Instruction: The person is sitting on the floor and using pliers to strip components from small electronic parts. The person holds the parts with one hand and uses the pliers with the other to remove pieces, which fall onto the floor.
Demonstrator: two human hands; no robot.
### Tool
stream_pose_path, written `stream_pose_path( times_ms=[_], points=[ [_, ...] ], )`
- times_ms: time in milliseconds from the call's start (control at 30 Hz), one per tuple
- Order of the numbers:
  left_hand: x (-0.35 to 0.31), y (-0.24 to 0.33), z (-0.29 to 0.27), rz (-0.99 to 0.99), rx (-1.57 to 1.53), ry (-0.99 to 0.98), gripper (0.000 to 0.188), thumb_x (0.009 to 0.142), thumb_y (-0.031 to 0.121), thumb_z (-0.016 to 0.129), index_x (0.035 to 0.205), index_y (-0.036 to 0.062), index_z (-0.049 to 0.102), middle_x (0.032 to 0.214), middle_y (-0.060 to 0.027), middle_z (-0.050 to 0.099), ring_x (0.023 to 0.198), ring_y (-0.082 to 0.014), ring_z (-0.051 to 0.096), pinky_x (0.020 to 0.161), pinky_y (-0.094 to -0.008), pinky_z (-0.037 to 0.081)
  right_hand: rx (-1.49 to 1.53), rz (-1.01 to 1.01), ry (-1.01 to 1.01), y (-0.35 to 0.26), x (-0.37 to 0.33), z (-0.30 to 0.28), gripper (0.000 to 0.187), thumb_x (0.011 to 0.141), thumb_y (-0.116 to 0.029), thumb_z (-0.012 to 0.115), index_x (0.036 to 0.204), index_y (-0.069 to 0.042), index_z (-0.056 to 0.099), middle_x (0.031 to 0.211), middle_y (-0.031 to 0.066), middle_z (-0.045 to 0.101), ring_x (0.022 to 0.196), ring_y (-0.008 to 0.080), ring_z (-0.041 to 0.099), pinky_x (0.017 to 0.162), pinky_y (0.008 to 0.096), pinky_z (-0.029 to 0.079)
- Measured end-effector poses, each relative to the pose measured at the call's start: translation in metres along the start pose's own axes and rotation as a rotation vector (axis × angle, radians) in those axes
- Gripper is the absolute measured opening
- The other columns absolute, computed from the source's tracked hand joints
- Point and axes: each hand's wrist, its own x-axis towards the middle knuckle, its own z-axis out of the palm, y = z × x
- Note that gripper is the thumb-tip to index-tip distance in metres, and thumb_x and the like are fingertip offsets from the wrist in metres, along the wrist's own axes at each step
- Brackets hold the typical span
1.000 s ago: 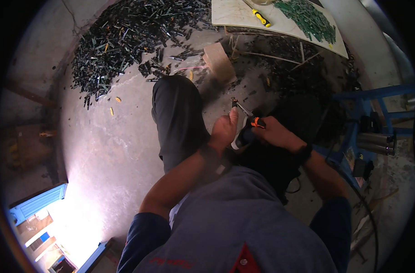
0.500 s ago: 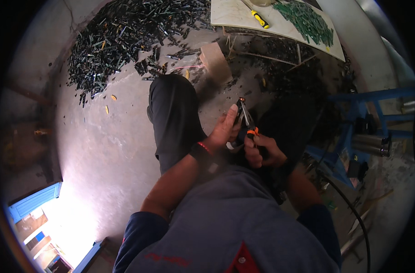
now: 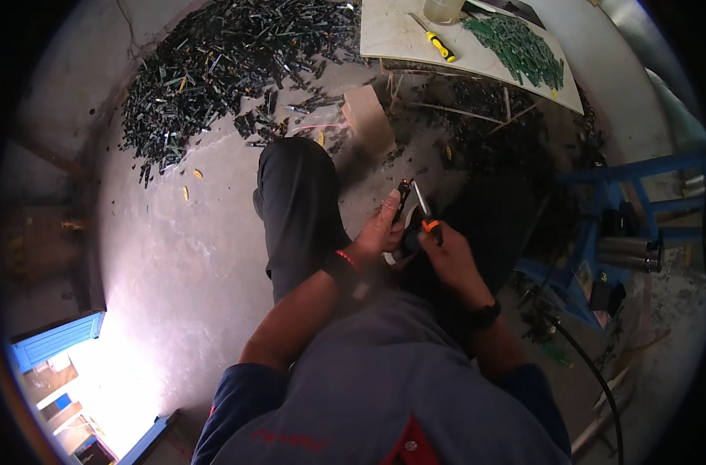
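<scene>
Above my lap, my left hand (image 3: pixel 376 231) is closed around a slim dark piece (image 3: pixel 402 198), holding it upright with a coppery tip showing above the thumb. What the piece is exactly, I cannot make out. Closed on the orange-and-black handles, my right hand (image 3: pixel 455 260) grips a pair of long-nose pliers (image 3: pixel 423 203). The jaws point up and away from me, just right of the dark piece's tip, with a small gap between them. A grey-white rounded shape shows below the left fingers, partly hidden.
A large heap of black pieces (image 3: pixel 213 66) covers the floor at far left. Ahead stands a tan block (image 3: pixel 367 118). A pale board (image 3: pixel 399 43) bears a yellow-and-black screwdriver (image 3: pixel 442 48), a jar (image 3: pixel 443 9) and green strips (image 3: pixel 519 50). At right is a blue frame (image 3: pixel 639 172) with a metal cylinder (image 3: pixel 628 253).
The pliers have come away from the dark piece's tip, their jaws now apart from it. My right hand has turned, showing its back and wristband. The view has shifted slightly.
</scene>
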Motion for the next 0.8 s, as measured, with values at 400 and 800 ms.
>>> stream_pose_path(
  times_ms=[400, 800],
  points=[
    [0.005, 0.000, -0.005, 0.053, 0.019, 0.073, 0.063, 0.087, 0.068, 0.040, 0.052, 0.0167, 0.028, 0.045, 0.0057, 0.025, 0.033, -0.0085, 0.023, 0.034, -0.0261, 0.015, -0.672, -0.148, 0.045, -0.001, 0.008, -0.017, 0.028, 0.082, -0.015, 0.061, 0.105, -0.002, 0.052, 0.089, 0.0149, 0.061, 0.083, 0.0331, 0.060, 0.068, 0.0438, 0.048],
    [0.007, -0.003, -0.006, 0.079, -0.017, 0.156, 0.060, 0.085, 0.067, 0.044, 0.054, 0.0178, 0.030, 0.046, 0.0053, 0.029, 0.032, -0.0086, 0.026, 0.032, -0.0261, 0.018, -0.783, -0.191, 0.107, -0.001, 0.015, -0.012, 0.036, 0.078, -0.012, 0.064, 0.109, 0.001, 0.051, 0.092, 0.0126, 0.058, 0.085, 0.0297, 0.059, 0.067, 0.0401, 0.049]
  ],
)
